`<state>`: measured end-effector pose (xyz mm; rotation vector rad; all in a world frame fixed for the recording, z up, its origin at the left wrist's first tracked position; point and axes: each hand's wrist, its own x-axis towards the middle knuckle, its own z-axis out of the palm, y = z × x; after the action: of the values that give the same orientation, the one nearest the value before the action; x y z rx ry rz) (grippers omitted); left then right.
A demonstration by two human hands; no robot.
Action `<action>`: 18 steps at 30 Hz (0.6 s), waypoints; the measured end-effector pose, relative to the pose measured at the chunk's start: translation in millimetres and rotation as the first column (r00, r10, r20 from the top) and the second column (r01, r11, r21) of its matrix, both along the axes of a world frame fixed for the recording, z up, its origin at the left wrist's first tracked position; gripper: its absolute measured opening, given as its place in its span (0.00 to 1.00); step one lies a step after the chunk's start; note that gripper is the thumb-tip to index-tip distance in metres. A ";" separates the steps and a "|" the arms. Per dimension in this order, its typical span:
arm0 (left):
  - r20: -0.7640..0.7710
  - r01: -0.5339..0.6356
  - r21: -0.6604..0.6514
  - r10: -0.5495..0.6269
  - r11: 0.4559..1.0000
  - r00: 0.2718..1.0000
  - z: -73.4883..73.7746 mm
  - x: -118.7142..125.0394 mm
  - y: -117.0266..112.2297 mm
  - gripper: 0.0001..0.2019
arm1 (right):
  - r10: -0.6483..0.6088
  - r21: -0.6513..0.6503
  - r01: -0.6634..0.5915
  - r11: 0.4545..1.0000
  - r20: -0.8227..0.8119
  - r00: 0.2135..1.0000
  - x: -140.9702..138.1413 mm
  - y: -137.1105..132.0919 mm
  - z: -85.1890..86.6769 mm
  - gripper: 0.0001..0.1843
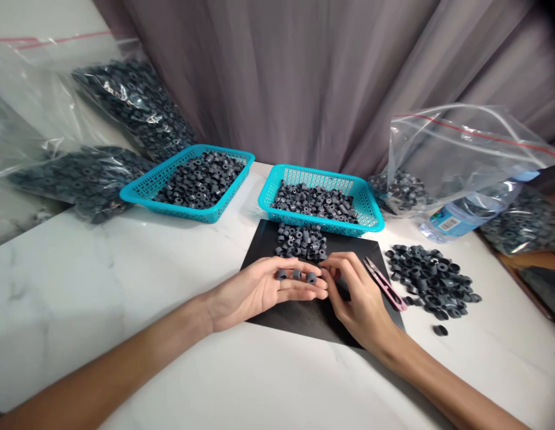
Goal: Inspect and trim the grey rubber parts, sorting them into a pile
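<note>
My left hand is turned palm up above a black mat, its fingers stretched out. Across those fingers lie three short dark grey rubber bushings, each with a hole. My right hand meets the left fingertips, thumb and fingers pinched together; whatever is between them is hidden. Just behind the hands a pile of similar bushings rests on the mat. Beside my right hand lie pink-handled thread snips, their blades pointing away from me.
Two turquoise baskets, left and right, hold many bushings. A loose heap of dark pieces lies right of the mat. Clear bags of parts stand at left. At right are another bag and a water bottle.
</note>
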<state>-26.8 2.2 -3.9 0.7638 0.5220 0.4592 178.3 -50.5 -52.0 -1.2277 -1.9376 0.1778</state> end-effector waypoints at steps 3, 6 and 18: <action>-0.001 0.010 -0.009 -0.010 1.000 1.000 -0.3 -0.5 0.1 0.18 | -0.013 0.042 0.013 0.999 -0.008 1.000 0.1 -0.8 0.8 0.09; -0.003 0.029 -0.031 -0.029 0.999 1.000 -0.4 -0.8 0.0 0.19 | -0.018 0.076 0.019 0.997 -0.014 1.000 -0.2 -1.9 1.0 0.10; -0.023 0.014 -0.120 -0.017 0.993 1.000 -4.8 4.1 -5.4 0.22 | 0.082 0.090 -0.068 0.994 -0.166 0.983 -5.1 -9.4 20.0 0.12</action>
<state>-22.7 -3.2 -8.7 0.6583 0.5609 0.4011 173.2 -59.8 -32.0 -1.0511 -1.8259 0.2302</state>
